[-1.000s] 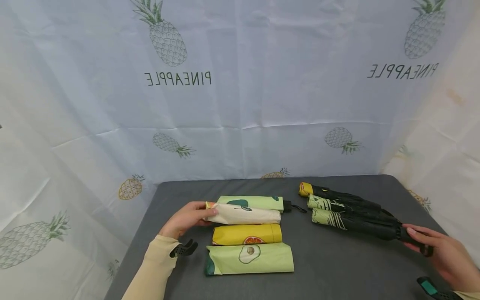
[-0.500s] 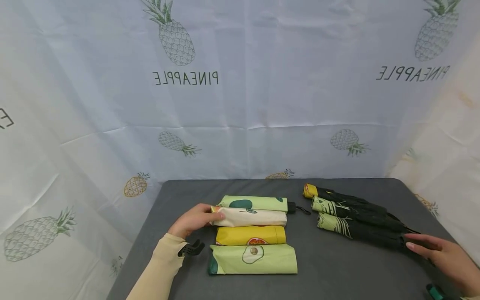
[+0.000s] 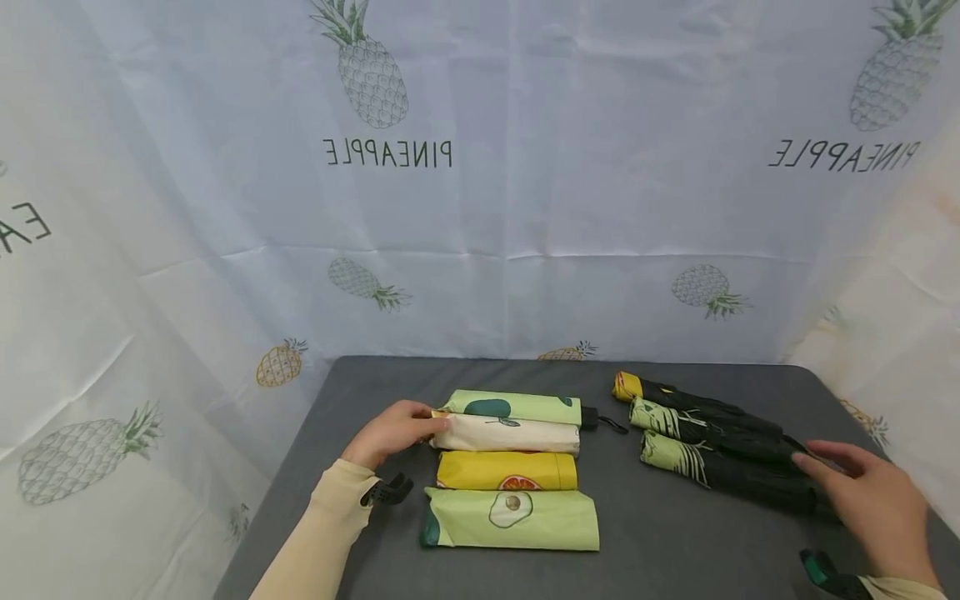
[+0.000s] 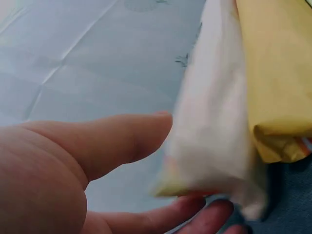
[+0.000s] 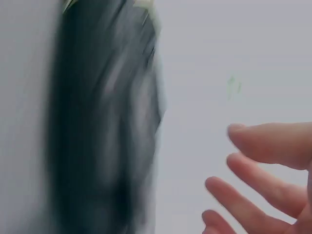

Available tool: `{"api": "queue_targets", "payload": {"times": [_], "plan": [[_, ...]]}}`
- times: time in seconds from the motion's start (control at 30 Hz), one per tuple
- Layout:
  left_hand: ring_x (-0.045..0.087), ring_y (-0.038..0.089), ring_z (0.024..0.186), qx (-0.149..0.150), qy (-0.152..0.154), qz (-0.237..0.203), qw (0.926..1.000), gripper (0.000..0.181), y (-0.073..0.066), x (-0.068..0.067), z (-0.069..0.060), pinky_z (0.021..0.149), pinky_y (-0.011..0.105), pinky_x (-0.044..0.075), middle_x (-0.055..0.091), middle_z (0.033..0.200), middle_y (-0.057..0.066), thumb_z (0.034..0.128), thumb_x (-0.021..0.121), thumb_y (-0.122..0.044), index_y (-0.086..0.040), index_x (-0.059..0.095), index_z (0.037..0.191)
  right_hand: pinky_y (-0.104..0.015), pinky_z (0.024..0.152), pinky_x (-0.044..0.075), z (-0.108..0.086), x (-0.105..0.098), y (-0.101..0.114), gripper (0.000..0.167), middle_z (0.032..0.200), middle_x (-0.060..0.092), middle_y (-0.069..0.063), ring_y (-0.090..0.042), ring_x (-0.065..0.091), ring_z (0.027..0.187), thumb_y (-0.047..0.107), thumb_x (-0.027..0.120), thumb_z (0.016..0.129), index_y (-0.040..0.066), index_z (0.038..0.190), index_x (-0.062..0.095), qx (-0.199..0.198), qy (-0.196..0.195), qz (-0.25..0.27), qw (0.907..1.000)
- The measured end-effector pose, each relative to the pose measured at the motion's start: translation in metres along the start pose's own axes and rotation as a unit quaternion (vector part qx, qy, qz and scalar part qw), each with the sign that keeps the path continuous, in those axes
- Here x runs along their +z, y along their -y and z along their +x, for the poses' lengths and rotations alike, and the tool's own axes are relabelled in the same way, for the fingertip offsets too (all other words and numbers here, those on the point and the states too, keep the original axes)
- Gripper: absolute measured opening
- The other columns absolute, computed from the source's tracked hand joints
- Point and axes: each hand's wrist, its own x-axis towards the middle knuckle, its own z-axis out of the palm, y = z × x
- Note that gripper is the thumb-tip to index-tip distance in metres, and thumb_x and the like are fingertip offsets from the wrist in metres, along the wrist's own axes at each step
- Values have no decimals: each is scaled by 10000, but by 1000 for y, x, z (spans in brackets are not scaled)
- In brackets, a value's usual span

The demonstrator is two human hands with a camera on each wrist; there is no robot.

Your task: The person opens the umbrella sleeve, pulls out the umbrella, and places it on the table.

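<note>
My left hand [image 3: 397, 429] is at the left end of a white printed umbrella sleeve [image 3: 517, 433]. In the left wrist view the thumb is straight beside the blurred white sleeve [image 4: 209, 117], with fingertips below its end. A yellow sleeve [image 3: 480, 469] lies beside it, then a light green avocado sleeve [image 3: 558, 518]. Behind lies a green folded umbrella [image 3: 536, 407] with a black handle. My right hand [image 3: 873, 496] hovers near the handle ends of several folded black umbrellas [image 3: 757, 481]. The right wrist view shows its fingers [image 5: 248, 204] apart from a blurred dark umbrella [image 5: 97, 117].
Everything lies on a dark grey table [image 3: 637, 550]. White pineapple-print cloth [image 3: 555, 192] hangs behind and along both sides. The black umbrellas have yellow [image 3: 627, 387] or green ends pointing left.
My right hand has let go of the nearest black umbrella's handle and drawn slightly away. The white sleeve has settled lower, beside the yellow one. The head view has shifted.
</note>
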Motion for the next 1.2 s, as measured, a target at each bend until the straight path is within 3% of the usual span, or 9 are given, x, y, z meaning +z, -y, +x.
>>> {"api": "queue_targets", "payload": {"times": [0.1, 0.2, 0.43, 0.63, 0.73, 0.87, 1.03, 1.1, 1.2], "plan": [[668, 270, 1115, -91, -46, -58, 9999, 533, -1, -6, 3, 974, 468, 571, 719, 1357, 113, 1026, 726, -479, -73, 740, 1370, -601, 828, 508, -7, 16, 52, 553, 1406, 654, -341, -526, 633, 1165, 466, 661, 1078, 23, 1410, 680, -941, -381, 169, 9947], [679, 306, 1189, -118, -22, -252, 9996, 512, 5, -12, 9, 1052, 514, 565, 678, 1441, 157, 1063, 690, -405, -50, 689, 1431, -573, 862, 550, -12, 45, 100, 482, 1367, 713, -261, -473, 669, 1187, 438, 666, 1084, 97, 1424, 694, -1594, -99, 573, 9855], [689, 353, 1245, 39, -100, -206, 9997, 487, 18, -21, 33, 1036, 486, 592, 707, 1383, 191, 1017, 600, 35, -39, 626, 1498, -616, 1046, 566, -13, 121, 177, 391, 1422, 682, -247, -472, 642, 1308, 129, 695, 1055, 64, 1440, 671, -1959, 937, 1050, 9705], [692, 311, 1144, 175, -361, 229, 9989, 514, 24, -17, 46, 939, 456, 593, 733, 1259, 138, 949, 666, 56, -81, 685, 1443, -489, 818, 578, -12, 152, 196, 437, 1442, 656, -279, -482, 646, 1264, 10, 657, 997, 67, 1430, 682, -1781, 1313, 849, 9715], [688, 258, 1096, 293, -285, 280, 9988, 512, 26, -11, 50, 911, 415, 585, 735, 1218, 99, 930, 687, 45, -122, 716, 1413, -382, 675, 451, -12, 160, 196, 461, 1430, 655, -297, -390, 689, 970, -13, 642, 978, 66, 1431, 685, -1702, 1454, 846, 9710], [675, 220, 1090, 432, -189, 447, 9979, 537, 26, -4, 55, 914, 408, 571, 731, 1207, 58, 914, 654, 50, -175, 733, 1395, -360, 639, 407, -13, 164, 194, 470, 1432, 654, -298, -257, 521, 663, -20, 641, 978, 55, 1441, 676, -1641, 1542, 863, 9705], [662, 228, 1100, 470, -118, 525, 9974, 456, 22, -2, 58, 953, 464, 568, 718, 1207, 50, 996, 693, -49, -211, 715, 1422, -545, 848, 603, -12, 163, 193, 445, 1452, 644, -304, -483, 692, 1033, 8, 675, 992, -3, 1436, 665, -1686, 1481, 706, 9719], [664, 222, 1096, 450, -95, 505, 9977, 425, 21, -2, 58, 964, 478, 573, 718, 1206, 47, 1022, 723, -120, -222, 708, 1434, -631, 997, 578, -12, 163, 193, 436, 1457, 642, -303, -534, 629, 1278, 33, 692, 1000, -22, 1432, 665, -1661, 1501, 655, 9724], [667, 207, 1099, 442, -85, 475, 9979, 427, 20, -2, 60, 981, 482, 578, 722, 1216, 38, 1026, 756, -198, -233, 703, 1448, -661, 1052, 546, -11, 163, 193, 438, 1457, 645, -299, -538, 600, 1333, 48, 708, 1002, -29, 1431, 667, -1606, 1567, 655, 9723]]}}
